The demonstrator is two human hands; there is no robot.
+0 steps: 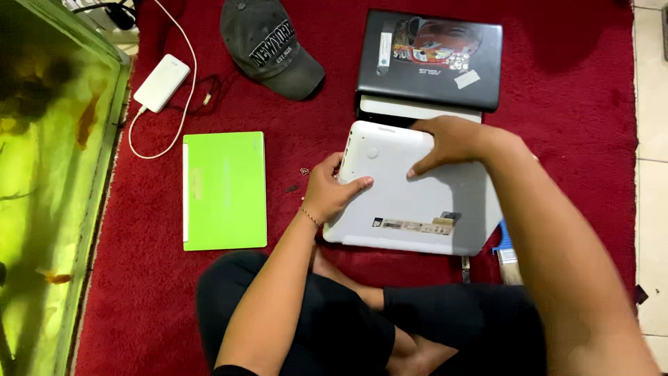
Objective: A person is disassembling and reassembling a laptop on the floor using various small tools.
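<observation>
Fish tank (42, 174): stood along the far left edge, green water, beside the red carpet (570, 104).

Power bank (161, 83): white, upper left on the carpet, with a white cable (182, 104) looping from it.

Green laptop (224, 189): lid shut, flat on the carpet, just left of the left hand, apart from it.

Cap (271, 47): dark grey, top centre, well apart from both hands.

Left hand (328, 189): curled over the left edge of the white laptop (417, 198), thumb on top, fingers wrapped round the side; gripping it.

White laptop: lay underside up in front of the crossed legs, long axis running left to right, slightly tilted. Both hands were on it; the left held the near-left edge, the right the far edge.

Right hand (449, 143): palm down, fingers spread flat on the far upper part of the base, pressing rather than clasping.

Black laptop (430, 59): shut, stickers on the lid, just beyond the white one.

Brush (508, 254): blue handle, pale bristles, at the white laptop's near-right corner.
</observation>
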